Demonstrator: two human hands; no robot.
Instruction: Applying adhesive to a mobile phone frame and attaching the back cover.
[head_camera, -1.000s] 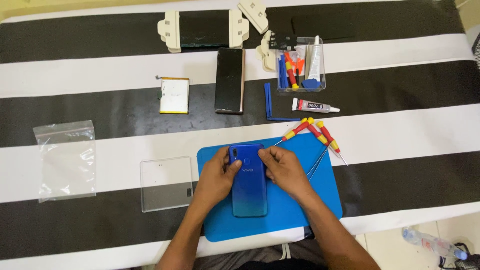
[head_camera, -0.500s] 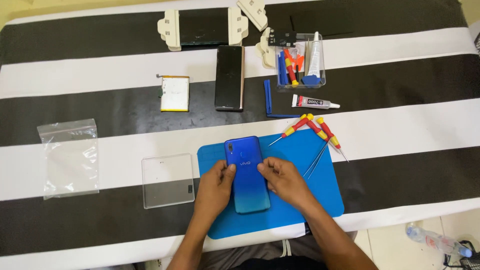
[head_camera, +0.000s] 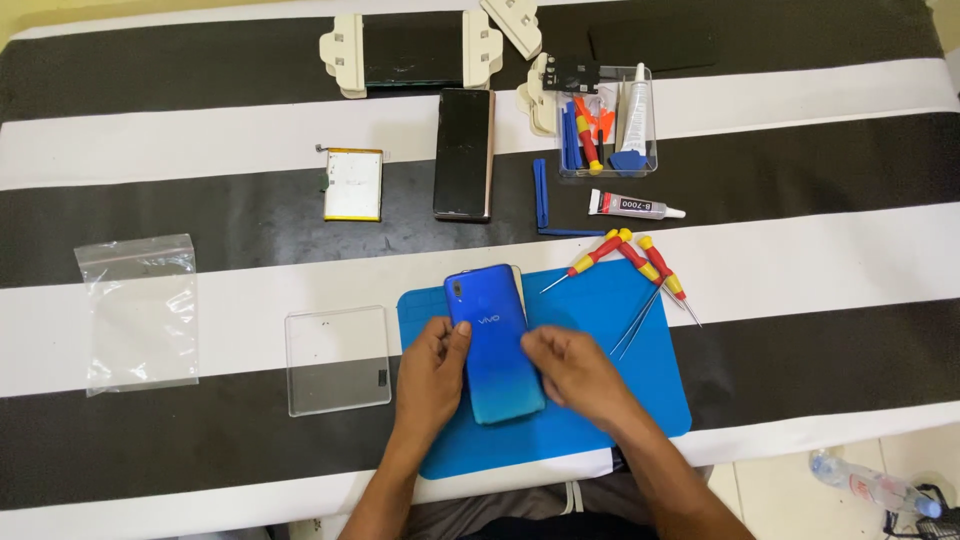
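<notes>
Both hands are on the blue smartphone (head_camera: 495, 345), which lies back-up on the blue work mat (head_camera: 600, 400). The left hand (head_camera: 432, 385) curls along its left edge, thumb pressing the back cover. The right hand (head_camera: 578, 377) has loosely bent fingers touching the right edge. Just beyond the right fingertips lie tweezers (head_camera: 637, 322) and red-and-yellow screwdrivers (head_camera: 640, 260); a clear plastic case (head_camera: 337, 360) sits left of the left hand.
</notes>
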